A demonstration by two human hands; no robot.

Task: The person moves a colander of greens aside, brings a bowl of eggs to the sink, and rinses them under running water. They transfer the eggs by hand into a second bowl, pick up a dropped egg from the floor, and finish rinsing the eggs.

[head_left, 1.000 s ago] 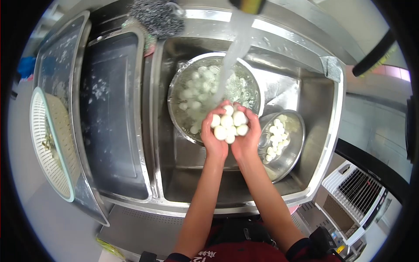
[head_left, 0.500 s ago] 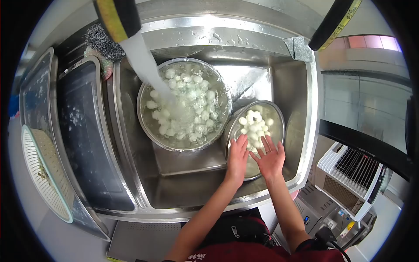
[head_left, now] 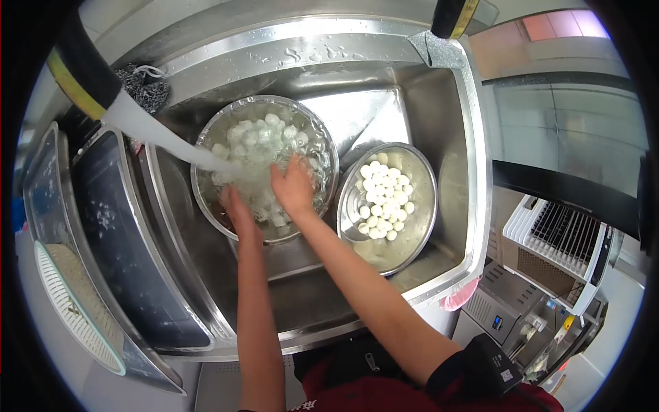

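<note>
Water (head_left: 161,136) streams into the big bowl (head_left: 332,147), centre frame, where left hand (head_left: 237,206) and right hand (head_left: 292,185) dip among many white balls (head_left: 257,134), whether closed I cannot tell; a smaller heap (head_left: 383,199) already lies in the small bowl (head_left: 405,242), right.

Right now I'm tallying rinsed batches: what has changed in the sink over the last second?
The cupped heap of small peeled eggs, held under the tap stream a second ago, was let go into the smaller steel bowl, whose pile is now fuller. Then the left hand and right hand moved left into the larger water-filled bowl. The water keeps running, and both bowls stay in the sink.
</note>
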